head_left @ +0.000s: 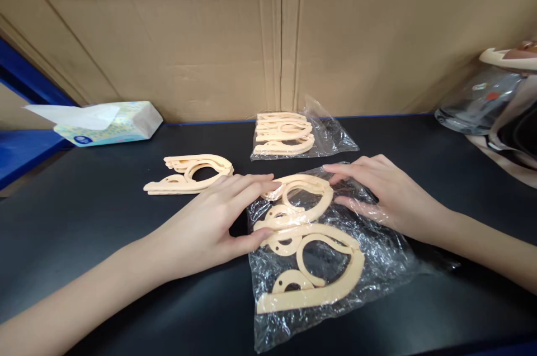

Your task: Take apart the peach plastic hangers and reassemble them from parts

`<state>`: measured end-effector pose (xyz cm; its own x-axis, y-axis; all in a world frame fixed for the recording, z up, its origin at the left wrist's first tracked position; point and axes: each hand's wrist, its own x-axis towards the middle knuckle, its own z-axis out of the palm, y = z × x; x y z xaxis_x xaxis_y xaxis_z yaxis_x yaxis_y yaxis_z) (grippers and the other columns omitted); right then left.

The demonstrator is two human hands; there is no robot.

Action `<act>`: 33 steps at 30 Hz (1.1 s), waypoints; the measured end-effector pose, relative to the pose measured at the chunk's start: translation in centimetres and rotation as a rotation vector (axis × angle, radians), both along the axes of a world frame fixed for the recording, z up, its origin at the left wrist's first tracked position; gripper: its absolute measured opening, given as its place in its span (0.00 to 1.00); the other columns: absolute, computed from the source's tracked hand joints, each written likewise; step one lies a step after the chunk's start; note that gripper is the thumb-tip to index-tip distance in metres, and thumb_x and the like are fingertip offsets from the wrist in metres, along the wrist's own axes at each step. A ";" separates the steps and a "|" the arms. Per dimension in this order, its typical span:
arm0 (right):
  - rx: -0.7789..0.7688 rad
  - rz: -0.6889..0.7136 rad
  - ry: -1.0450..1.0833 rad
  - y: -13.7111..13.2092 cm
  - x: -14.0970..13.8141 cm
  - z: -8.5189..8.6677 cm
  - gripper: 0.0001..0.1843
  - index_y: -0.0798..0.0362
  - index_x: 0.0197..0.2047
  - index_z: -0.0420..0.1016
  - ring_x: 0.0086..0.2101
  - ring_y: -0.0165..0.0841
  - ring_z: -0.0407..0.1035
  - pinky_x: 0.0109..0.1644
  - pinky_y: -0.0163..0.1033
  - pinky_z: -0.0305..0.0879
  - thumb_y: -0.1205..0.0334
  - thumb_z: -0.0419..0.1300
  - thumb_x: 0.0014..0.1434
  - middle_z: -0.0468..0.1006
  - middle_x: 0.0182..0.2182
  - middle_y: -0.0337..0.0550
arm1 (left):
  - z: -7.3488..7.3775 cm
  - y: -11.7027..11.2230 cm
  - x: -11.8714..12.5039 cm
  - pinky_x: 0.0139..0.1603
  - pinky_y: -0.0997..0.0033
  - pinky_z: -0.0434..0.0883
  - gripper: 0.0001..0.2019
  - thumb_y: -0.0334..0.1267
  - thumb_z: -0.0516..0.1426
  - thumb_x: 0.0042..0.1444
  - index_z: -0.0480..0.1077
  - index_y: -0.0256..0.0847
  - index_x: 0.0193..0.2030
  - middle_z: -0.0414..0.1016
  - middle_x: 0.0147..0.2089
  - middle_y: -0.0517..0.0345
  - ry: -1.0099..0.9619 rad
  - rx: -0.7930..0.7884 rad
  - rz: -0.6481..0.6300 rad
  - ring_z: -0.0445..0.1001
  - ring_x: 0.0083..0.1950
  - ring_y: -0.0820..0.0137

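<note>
"Fingers wide or narrow on your left hand?"

"Wide. I have thumb and index well parted, touching the left side of the front bag, just below the middle of the frame. They rest over the ends of the bagged hangers."

"And your right hand?"

"Right of centre, thumb and index parted too, tips at the film near the top of that bag. I see no pinch between them from out here."

"Why one hand on each side?"

"Steadiness, I'd judge. Thin film on a smooth desk would slide, so the left can bear on something stiff while the right minds the slack. The hangers lie flat toward the bag's left, one above the other in my view; its right part is crumpled film."

"What about the loose hangers?"

"Left of centre, just beyond my left hand, with no film around them. Probably laid there to be in easy reach without tangling in the plastic."

"Anything farther back?"

"A rear bag at upper middle, also with hangers, near the cardboard. Tissues sit upper left and a clear vessel upper right, set aside, I suppose, so they don't crowd my hands."
</note>
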<state>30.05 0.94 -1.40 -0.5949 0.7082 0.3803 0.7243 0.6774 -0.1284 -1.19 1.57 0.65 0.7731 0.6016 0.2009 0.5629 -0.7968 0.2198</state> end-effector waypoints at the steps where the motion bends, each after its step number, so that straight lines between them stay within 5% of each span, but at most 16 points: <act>1: 0.023 -0.019 -0.019 0.0 0.0 0.0 0.22 0.50 0.60 0.64 0.39 0.36 0.69 0.44 0.42 0.60 0.60 0.60 0.65 0.78 0.38 0.38 | 0.0 0.0 0.0 0.63 0.57 0.65 0.25 0.49 0.55 0.64 0.58 0.44 0.65 0.65 0.67 0.51 0.016 0.008 -0.002 0.66 0.64 0.60; 9: 0.243 -0.257 -0.156 0.7 1.1 0.1 0.19 0.57 0.56 0.68 0.32 0.39 0.67 0.37 0.43 0.59 0.57 0.53 0.66 0.72 0.32 0.41 | 0.0 0.0 -0.2 0.68 0.54 0.60 0.22 0.35 0.47 0.68 0.57 0.48 0.67 0.55 0.72 0.54 0.043 0.064 -0.007 0.57 0.71 0.60; 14: 0.233 -0.326 -0.185 1.1 1.7 0.2 0.21 0.57 0.59 0.66 0.33 0.41 0.68 0.38 0.44 0.60 0.57 0.50 0.67 0.73 0.33 0.43 | -0.2 -0.2 -0.2 0.71 0.53 0.57 0.24 0.40 0.50 0.68 0.55 0.48 0.70 0.54 0.73 0.54 0.038 0.007 -0.089 0.54 0.73 0.59; 23: 0.211 -0.343 -0.134 1.1 1.8 0.6 0.18 0.56 0.58 0.67 0.33 0.39 0.70 0.39 0.44 0.59 0.63 0.51 0.66 0.75 0.31 0.41 | -0.3 -0.3 -0.3 0.72 0.51 0.55 0.28 0.47 0.51 0.67 0.51 0.51 0.72 0.50 0.75 0.54 0.111 -0.034 -0.090 0.51 0.74 0.59; 33: 0.080 -0.189 -0.101 0.6 1.3 0.5 0.18 0.51 0.57 0.69 0.36 0.37 0.72 0.46 0.45 0.60 0.61 0.55 0.65 0.81 0.36 0.39 | -0.3 0.1 -0.5 0.70 0.51 0.57 0.29 0.50 0.52 0.67 0.50 0.52 0.72 0.49 0.75 0.53 0.132 0.016 -0.063 0.52 0.73 0.55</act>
